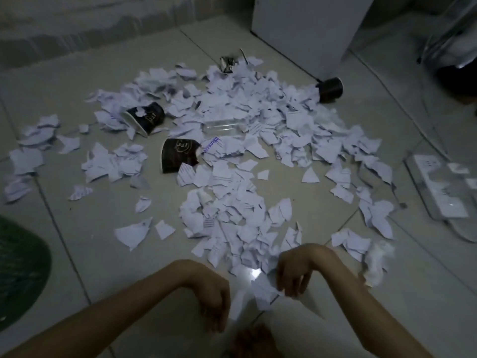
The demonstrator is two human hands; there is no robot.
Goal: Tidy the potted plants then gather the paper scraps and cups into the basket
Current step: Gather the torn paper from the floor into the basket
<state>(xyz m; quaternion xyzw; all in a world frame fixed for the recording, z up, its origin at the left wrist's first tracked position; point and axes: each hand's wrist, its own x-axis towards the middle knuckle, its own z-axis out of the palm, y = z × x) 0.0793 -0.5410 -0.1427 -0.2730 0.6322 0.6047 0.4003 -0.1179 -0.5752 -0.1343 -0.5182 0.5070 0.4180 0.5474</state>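
The torn white paper scraps (240, 140) look feather-light and limp, best scooped in bunches; the right hand (293, 276) pinches one, the left hand (214, 301) curls empty.

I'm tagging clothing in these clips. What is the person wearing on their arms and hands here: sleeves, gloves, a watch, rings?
Nothing that shows. Both forearms are bare from the frame's lower edge to the wrists, with no sleeve in view. The left hand and right hand are ungloved, and no watch or bracelet shows on either wrist. The picture is too dim to rule out a thin ring on the fingers.
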